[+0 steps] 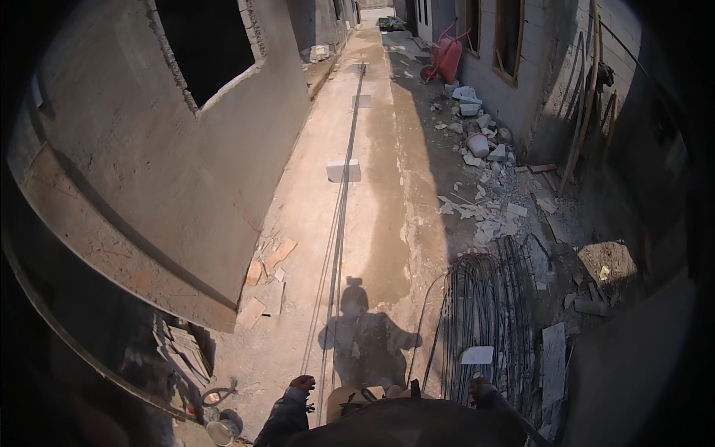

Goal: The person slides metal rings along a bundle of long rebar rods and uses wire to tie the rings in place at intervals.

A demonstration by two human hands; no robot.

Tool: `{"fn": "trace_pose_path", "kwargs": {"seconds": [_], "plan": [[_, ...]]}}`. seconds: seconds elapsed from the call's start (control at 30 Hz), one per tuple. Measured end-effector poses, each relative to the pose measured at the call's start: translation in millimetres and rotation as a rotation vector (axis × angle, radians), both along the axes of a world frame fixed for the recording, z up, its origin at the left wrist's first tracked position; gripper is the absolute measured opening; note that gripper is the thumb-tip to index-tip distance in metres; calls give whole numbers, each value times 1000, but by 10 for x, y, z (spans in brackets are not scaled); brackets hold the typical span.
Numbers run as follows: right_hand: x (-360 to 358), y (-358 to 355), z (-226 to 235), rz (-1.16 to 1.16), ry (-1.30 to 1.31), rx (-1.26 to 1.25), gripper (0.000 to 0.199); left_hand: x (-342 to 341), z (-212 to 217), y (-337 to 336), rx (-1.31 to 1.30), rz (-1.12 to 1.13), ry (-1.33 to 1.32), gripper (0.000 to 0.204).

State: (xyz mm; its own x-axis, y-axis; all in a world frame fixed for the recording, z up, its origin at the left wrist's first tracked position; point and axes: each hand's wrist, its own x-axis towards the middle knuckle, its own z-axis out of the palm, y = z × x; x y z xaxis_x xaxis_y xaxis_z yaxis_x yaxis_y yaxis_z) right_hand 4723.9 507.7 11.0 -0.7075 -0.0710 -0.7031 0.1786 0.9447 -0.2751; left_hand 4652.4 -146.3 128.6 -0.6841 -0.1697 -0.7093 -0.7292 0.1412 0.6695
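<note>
At the lower edge, left of my body, my left hand [303, 383] hangs beside the long thin steel rods [340, 223]. Its fingers look loosely curled and apart, and I see nothing in them. The rods run up the middle of the concrete path and pass over a pale block [328, 171]. On the other side, my right hand [480, 387] is over the near end of a bundle of bent steel rods [477, 305], just below a white block [477, 355] lying on it. The fingers of that hand are mostly hidden in shade.
Rubble [484, 212] with a white bucket [478, 145] lies along the right wall; a red wheelbarrow [447, 58] stands farther up. Poles [577, 112] lean at the right. Broken tile pieces [261, 287] and a small bucket [222, 430] are at the left. A wall with a window opening borders the path.
</note>
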Motion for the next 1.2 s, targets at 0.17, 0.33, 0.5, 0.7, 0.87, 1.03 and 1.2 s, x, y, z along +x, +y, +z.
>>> {"fn": "trace_pose_path", "kwargs": {"seconds": [0.17, 0.33, 0.5, 0.7, 0.87, 1.03, 1.2], "plan": [[-2222, -475, 967, -955, 43, -528, 37, -574, -43, 138, -20, -27, -189, 35], [-3932, -307, 982, -732, 227, -488, 37, -1311, -891, -444, 64, -290, -320, 32], [-4463, -384, 1073, -435, 17, -130, 41, -2845, -1046, -500, -382, -790, -198, 31], [-4394, 752, 633, -214, -274, -28, 40, -6699, -6, 1351, 102, -319, -104, 33], [-6164, 240, 555, -649, -313, -126, 37, -9358, 796, 1979, 78, -349, 493, 32], [-7807, 203, 705, -786, -173, -239, 35, -10546, 391, 2035, -100, -511, 405, 31], [-9571, 405, 932, -721, 59, -441, 34, -10540, -158, 1063, -603, -1024, -175, 32]]}}
